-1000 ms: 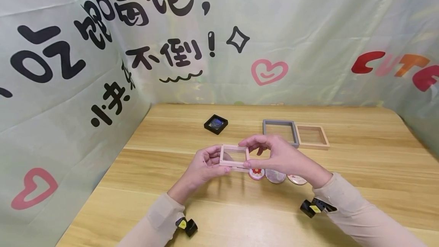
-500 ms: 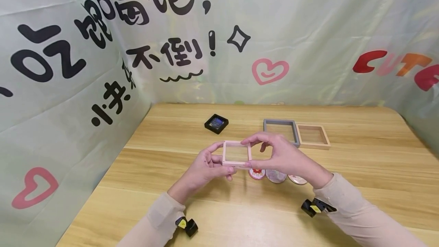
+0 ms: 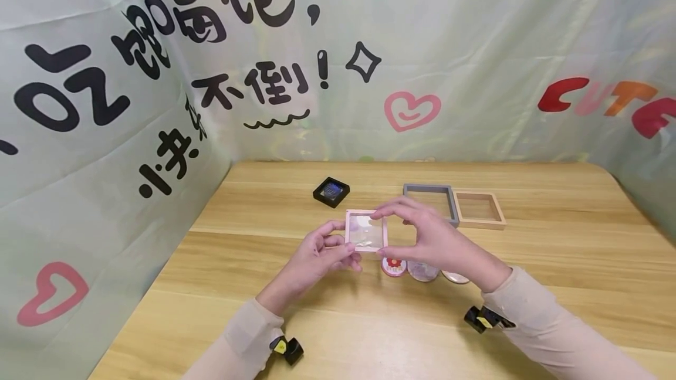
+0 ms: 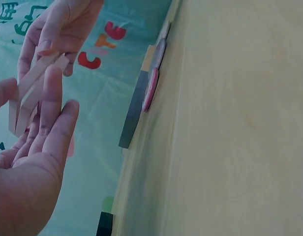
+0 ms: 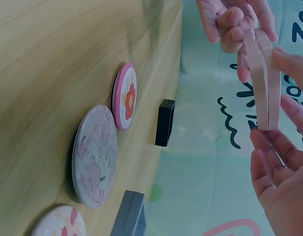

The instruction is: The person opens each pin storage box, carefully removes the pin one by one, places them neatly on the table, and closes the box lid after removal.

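Observation:
A small square pink display frame with clear film is held up over the table between both hands. My left hand pinches its left side, thumb at the lower left corner. My right hand grips its right side, thumb low and fingers at the top edge. In the left wrist view the two halves of the frame stand apart in a narrow V; in the right wrist view a thin gap runs between them. A red-flower badge and a lilac badge lie below.
A third round badge lies partly under my right forearm. Behind stand a grey frame and a peach frame, side by side. A black frame sits farther left on the wooden table. Printed cloth encloses the back and sides.
The pink frame has tilted up, so its clear face now shows more fully, and it has risen slightly. Both hands keep hold of it; the things on the table stay put.

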Demonstrator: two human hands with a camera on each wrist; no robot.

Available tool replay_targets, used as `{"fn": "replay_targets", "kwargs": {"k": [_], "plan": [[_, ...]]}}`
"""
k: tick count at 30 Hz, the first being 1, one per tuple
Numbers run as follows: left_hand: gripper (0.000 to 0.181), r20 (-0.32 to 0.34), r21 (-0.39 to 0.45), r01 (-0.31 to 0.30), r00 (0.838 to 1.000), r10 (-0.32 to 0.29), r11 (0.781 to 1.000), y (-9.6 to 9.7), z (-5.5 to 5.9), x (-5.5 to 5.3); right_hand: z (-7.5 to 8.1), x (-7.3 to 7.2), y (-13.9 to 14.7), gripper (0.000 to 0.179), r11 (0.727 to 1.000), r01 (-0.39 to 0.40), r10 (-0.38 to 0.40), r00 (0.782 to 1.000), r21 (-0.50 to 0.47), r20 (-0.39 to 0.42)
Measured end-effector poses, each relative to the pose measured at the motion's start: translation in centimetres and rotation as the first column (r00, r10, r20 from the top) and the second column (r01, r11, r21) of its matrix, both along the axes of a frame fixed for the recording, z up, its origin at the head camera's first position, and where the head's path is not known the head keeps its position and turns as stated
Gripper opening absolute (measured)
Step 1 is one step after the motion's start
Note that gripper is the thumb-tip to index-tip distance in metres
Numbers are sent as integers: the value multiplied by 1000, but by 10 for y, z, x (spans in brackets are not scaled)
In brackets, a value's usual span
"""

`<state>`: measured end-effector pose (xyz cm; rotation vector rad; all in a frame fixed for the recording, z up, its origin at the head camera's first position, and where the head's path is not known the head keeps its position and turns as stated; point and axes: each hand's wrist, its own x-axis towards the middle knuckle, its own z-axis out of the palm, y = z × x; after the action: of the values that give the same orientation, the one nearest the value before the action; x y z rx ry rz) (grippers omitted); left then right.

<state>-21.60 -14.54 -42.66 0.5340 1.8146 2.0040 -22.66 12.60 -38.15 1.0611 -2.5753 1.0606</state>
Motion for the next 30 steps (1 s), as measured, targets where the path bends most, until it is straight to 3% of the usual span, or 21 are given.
{"fn": "replay_targets", "kwargs": {"k": [6,12,30], "plan": [[47,-39,-5,-17,999,16,1000,2,0,0,2,1,-5,77,993,38,-22,989,112,-143],[45,-61,-20,-17,998,16,1000,2,1,0,1,0,-12,84,980,79,-38,976,184,-217],[45,-74,-94,-32,997,25,995,7,4,-11,3,-7,-11,78,975,93,-46,973,202,-227]]}}
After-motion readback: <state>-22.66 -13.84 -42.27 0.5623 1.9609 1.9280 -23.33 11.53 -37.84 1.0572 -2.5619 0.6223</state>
